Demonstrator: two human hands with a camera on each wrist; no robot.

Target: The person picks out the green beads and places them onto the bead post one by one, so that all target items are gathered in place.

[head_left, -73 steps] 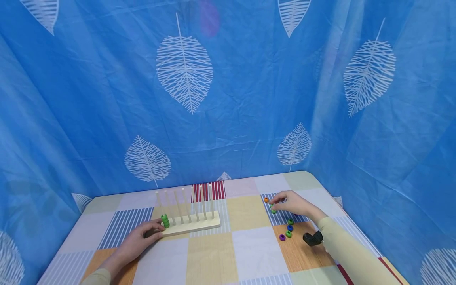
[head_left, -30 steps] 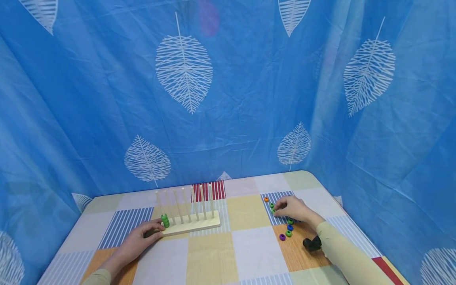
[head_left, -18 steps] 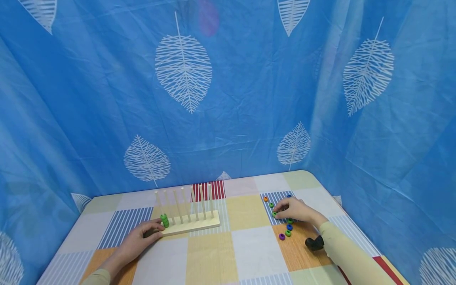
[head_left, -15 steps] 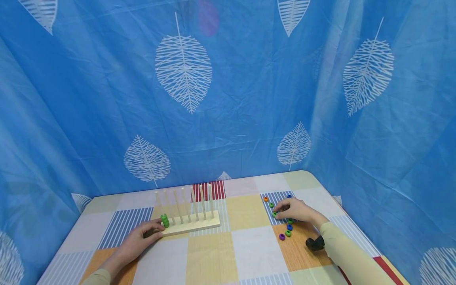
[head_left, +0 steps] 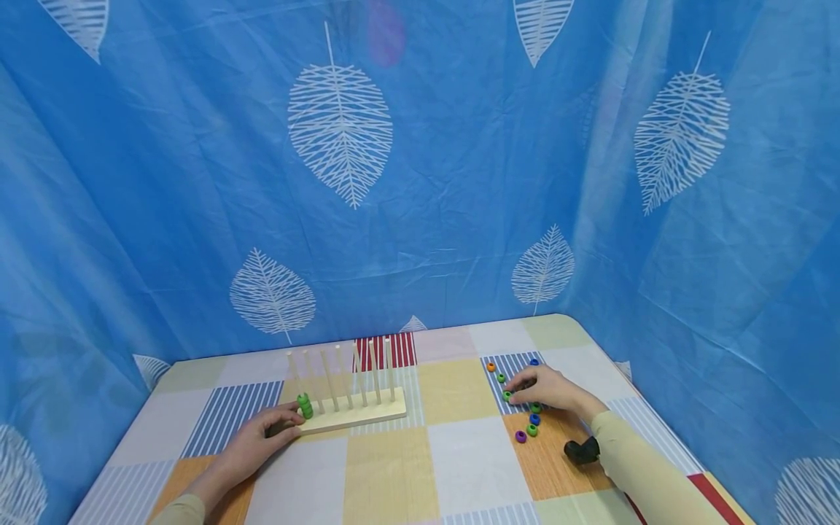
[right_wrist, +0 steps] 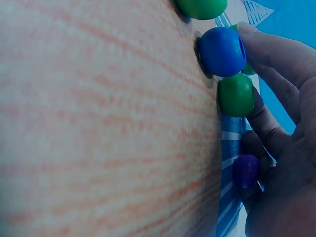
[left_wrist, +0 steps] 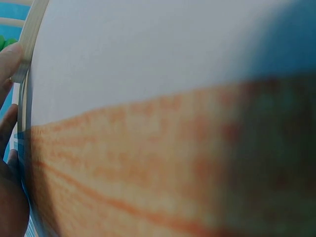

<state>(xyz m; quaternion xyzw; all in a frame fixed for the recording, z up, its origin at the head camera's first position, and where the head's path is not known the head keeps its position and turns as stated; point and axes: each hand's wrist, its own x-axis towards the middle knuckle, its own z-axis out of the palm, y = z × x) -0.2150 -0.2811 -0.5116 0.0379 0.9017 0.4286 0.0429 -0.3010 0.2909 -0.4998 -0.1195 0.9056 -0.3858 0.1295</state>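
In the head view, my left hand (head_left: 265, 434) grips the left end of a pale wooden peg stand (head_left: 354, 417). Its thumb (left_wrist: 11, 59) lies along the edge of the base in the left wrist view. Several green beads (head_left: 305, 405) are stacked on the leftmost peg, beside the fingertips; the other pegs are bare. To the right, my right hand (head_left: 551, 388) pinches a green bead (head_left: 507, 396) low over the striped cloth patch. In the right wrist view that bead is mostly hidden behind a blue bead (right_wrist: 222, 52), and a purple bead (right_wrist: 245, 170) sits under the palm.
Around the right hand lie loose beads: an orange bead (head_left: 491, 367), a purple bead (head_left: 520, 437), and several green and blue ones. A black device (head_left: 582, 451) is on the right wrist. A patchwork cloth (head_left: 387, 481) covers the table, with blue curtains (head_left: 446, 182) behind.
My right hand has come down and slightly nearer, pinching the green bead and shifting it a little. A blue bead behind the hand has come into view. The left hand stays put.
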